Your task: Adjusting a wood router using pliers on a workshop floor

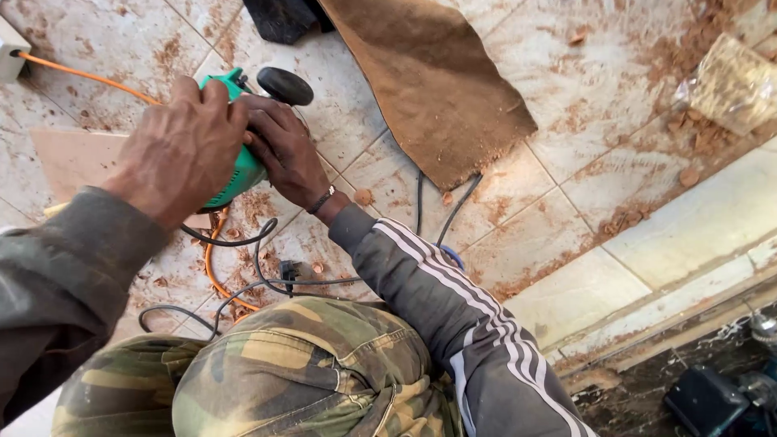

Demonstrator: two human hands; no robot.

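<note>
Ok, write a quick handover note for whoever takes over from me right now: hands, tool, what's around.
Left hand: wrapped over the top of the green power tool.
Right hand: gripping the tool's side, near its black knob.
The tool sits on a pale flat board on the tiled floor.
Orange cord and black cables trail by the knees.
Brown sheet lies beyond; wood shavings are scattered around.
How much of the board is worked is hidden.

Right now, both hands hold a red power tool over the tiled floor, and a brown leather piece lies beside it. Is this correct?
Not quite: the head view shows the power tool is green, not red. The left hand and right hand do hold it over the tiled floor, and the brown leather piece lies beside it.
</note>
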